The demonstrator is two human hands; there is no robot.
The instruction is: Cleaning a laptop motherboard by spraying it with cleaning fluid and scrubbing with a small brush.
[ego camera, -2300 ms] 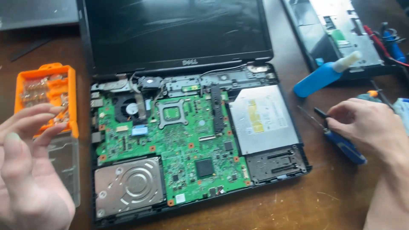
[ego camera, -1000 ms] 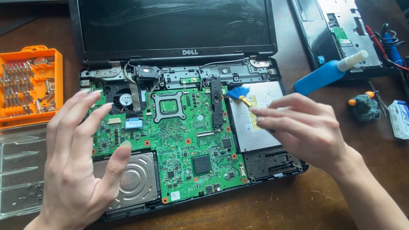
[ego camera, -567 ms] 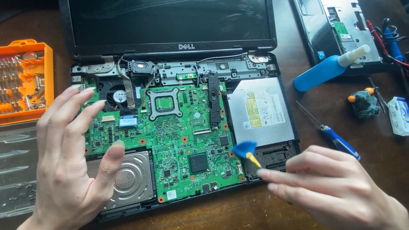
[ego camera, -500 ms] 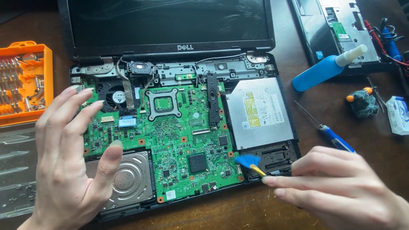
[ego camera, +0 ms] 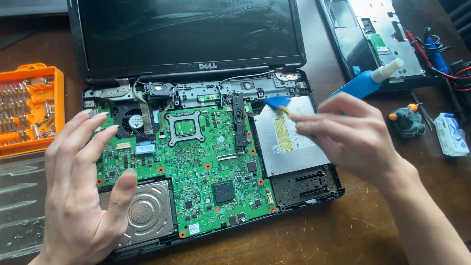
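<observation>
head view looks down on an opened black laptop (ego camera: pixel 314 196) with its green circuit board (ego camera: pixel 206 162) bared, filling the middle of the frame on a brown wooden table (ego camera: pixel 373 230). the right hand (ego camera: pixel 353 137), at centre right, pinches a small brush with a yellow stem and blue bristles (ego camera: pixel 277 102) between thumb and fingertips; the bristles sit at the upper left corner of the silver flat optical drive (ego camera: pixel 289 140). the left hand (ego camera: pixel 83 191), lower left, is spread with fingers apart, hovering over or lightly resting on the board's left edge and the round-marked silver hard drive (ego camera: pixel 144 213); whether it touches cannot be told.

as a judgement, brushing goes well with light strokes that sweep dust outward, off the drive and away from the black cooling fan (ego camera: pixel 131 121) and the square processor socket (ego camera: pixel 185 128), with the spread hand steadying the chassis rather than pressing on components.

containers: an orange plastic bit case (ego camera: pixel 55 113) at the left edge holds rows of metal screwdriver bits; below it lies its clear plastic lid (ego camera: pixel 19 206), which appears to hold a few tiny specks, too small to identify. a blue bottle with a white nozzle (ego camera: pixel 363 83) lies tilted at upper right, contents unseen.
</observation>
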